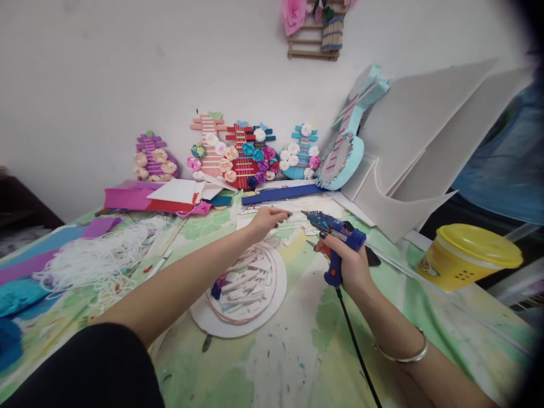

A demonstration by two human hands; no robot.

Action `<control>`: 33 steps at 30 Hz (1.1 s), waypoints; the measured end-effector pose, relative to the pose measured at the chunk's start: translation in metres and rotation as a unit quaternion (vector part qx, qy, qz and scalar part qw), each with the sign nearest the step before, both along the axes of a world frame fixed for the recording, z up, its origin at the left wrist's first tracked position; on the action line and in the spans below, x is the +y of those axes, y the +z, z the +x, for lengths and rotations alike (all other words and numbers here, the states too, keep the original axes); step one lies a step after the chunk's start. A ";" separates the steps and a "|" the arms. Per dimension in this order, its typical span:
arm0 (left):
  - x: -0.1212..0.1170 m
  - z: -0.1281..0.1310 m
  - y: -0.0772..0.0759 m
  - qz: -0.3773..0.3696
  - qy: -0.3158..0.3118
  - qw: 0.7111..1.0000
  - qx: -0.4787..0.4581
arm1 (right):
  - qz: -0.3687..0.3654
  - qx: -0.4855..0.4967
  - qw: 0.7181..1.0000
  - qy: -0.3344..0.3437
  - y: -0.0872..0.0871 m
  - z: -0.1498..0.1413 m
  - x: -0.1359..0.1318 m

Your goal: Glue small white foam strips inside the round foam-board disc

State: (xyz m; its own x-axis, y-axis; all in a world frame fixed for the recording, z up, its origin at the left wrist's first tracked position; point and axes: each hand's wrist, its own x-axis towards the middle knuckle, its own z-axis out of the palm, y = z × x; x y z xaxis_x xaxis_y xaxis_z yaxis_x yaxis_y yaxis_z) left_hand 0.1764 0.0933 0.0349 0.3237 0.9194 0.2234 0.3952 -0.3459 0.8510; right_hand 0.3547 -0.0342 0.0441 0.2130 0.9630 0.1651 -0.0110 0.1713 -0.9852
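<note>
In my right hand [351,262] is a blue hot glue gun [335,225], its nozzle pointing left and its black cord hanging down. Just left of the nozzle, my left hand [267,222] is closed, fingertips together; whatever they hold, if anything, is too small to make out. Below my left hand lies a round white board [278,283] with a pinkish ring on it, full of short white strips [249,286] and a dark blue piece at its left. My left forearm covers part of it. A pointed tip and something red-orange show beside my right fingers, partly hidden.
Decorated guitar-shaped crafts [242,156] lean on the wall, with a larger light-blue one [346,153] at right. White boards [425,153] stand beside it. A yellow lidded bucket [463,258] is at right. Tangled white string [114,258] and coloured sheets [127,196] lie left.
</note>
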 end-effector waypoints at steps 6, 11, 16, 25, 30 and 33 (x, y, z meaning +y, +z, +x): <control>-0.078 -0.057 0.013 -0.163 -0.008 0.937 -0.309 | 0.009 -0.037 0.994 0.104 -0.002 -0.009 -0.014; -0.122 -0.097 0.007 -0.215 0.063 0.891 -0.395 | 0.004 -0.032 0.977 0.209 -0.004 -0.024 -0.027; -0.137 -0.104 -0.003 -0.209 0.066 0.897 -0.384 | -0.026 0.021 0.962 0.271 -0.006 -0.036 -0.034; -0.151 -0.090 -0.008 -0.201 0.020 0.920 -0.337 | -0.030 -0.009 0.951 0.308 -0.008 -0.036 -0.042; -0.153 -0.091 -0.010 -0.211 0.001 0.917 -0.338 | -0.068 -0.066 0.956 0.277 -0.017 -0.032 -0.040; -0.153 -0.091 -0.011 -0.212 -0.001 0.913 -0.348 | -0.077 -0.071 0.954 0.280 -0.017 -0.032 -0.040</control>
State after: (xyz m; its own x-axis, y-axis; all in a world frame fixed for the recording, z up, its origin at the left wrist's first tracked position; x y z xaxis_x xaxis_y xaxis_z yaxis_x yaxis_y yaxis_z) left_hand 0.0853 -0.0601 0.0241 0.2413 0.9705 0.0006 -0.2919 0.0720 0.9537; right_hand 0.3222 -0.0744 0.0268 -0.3561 0.9345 0.0008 0.0776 0.0304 -0.9965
